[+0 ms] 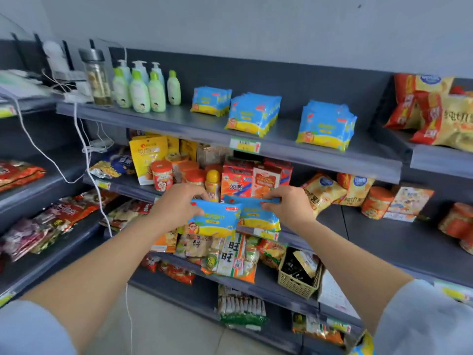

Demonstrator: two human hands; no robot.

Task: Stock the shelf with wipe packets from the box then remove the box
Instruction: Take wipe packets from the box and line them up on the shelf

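Hands: left hand (pixel 176 201) and right hand (pixel 289 203) each pinch one wipe packet (pixel 213 219), below top shelf (pixel 204 124) stacks (pixel 326 124).

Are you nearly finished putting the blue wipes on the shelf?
Partly. Three stacks of wipe packets already sit on the top shelf. The left hand holds a packet and the right hand holds a second packet, neither shelved yet. The box isn't clearly in view, so how many remain is unknown; removing it comes last.
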